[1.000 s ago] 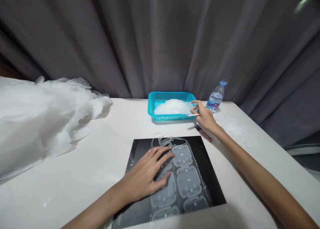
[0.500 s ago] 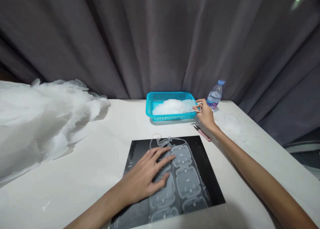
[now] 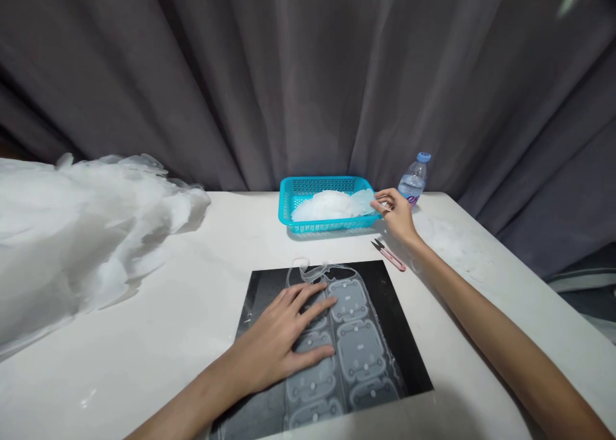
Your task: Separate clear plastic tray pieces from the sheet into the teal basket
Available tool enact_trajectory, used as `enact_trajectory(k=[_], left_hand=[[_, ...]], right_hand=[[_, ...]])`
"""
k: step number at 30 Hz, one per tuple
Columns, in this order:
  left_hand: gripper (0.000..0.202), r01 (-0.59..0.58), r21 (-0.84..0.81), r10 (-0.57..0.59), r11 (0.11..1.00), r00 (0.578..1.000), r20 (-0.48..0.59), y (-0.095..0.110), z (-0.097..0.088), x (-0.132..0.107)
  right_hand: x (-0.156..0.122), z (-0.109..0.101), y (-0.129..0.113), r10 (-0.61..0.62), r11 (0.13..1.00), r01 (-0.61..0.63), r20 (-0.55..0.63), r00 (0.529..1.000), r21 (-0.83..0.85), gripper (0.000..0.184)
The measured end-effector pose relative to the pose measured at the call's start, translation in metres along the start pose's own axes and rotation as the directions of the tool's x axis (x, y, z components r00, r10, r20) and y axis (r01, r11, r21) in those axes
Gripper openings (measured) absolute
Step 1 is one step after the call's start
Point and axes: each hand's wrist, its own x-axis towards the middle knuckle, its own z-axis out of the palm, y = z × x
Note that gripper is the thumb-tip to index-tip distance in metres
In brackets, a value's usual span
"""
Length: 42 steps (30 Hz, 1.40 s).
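My left hand (image 3: pixel 283 334) lies flat, fingers spread, on a clear plastic sheet (image 3: pixel 351 337) of moulded rounded pieces that rests on a black mat (image 3: pixel 399 337). My right hand (image 3: pixel 397 213) reaches to the right rim of a turquoise basket (image 3: pixel 289 203) filled with several white translucent pieces (image 3: pixel 327 204). Its fingers pinch one clear piece (image 3: pixel 363 201) at the basket's edge. Small pink thread snips (image 3: pixel 389 254) lie on the white table (image 3: pixel 192 299) just below that hand.
A big heap of white translucent plastic film (image 3: pixel 72 228) covers the table's left side. A water bottle (image 3: pixel 412 180) stands behind my right hand at the back edge. A dark grey curtain (image 3: pixel 308 74) hangs right behind the table.
My right hand moved a little up and left to the basket's rim, carrying a clear piece over the pile. The left hand stayed flat on the sheet.
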Motion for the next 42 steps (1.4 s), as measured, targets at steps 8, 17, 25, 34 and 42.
enact_trajectory(k=[8, 17, 25, 34, 42], left_hand=[[0.057, 0.006, -0.018, -0.006, 1.000, 1.000, 0.001, 0.000, 0.000, 0.001], [0.053, 0.024, -0.049, -0.023, 0.999, 0.999, 0.024, 0.005, -0.003, 0.000], [0.051, 0.024, -0.036, -0.023, 0.999, 0.999, 0.029, 0.003, 0.000, 0.001], [0.071, 0.017, -0.053, -0.016, 0.998, 1.000, 0.025, 0.000, -0.001, 0.003], [0.070, -0.042, -0.051, 0.043, 0.998, 0.999, 0.012, -0.013, -0.014, 0.005]], right_hand=[[0.003, 0.003, -0.024, -0.052, 0.977, 0.046, 0.024, 0.998, 0.207, 0.041], [0.008, 0.049, -0.020, -0.031, 0.997, 0.021, 0.133, 0.991, 0.076, 0.028], [-0.002, 0.040, -0.024, -0.072, 0.976, 0.102, 0.155, 0.985, -0.194, 0.022], [-0.017, 0.011, -0.057, -0.198, 0.925, 0.226, 0.120, 0.973, -0.306, 0.057], [-0.129, -0.045, -0.086, -0.038, 0.999, 0.016, 0.597, 0.801, 0.043, 0.057]])
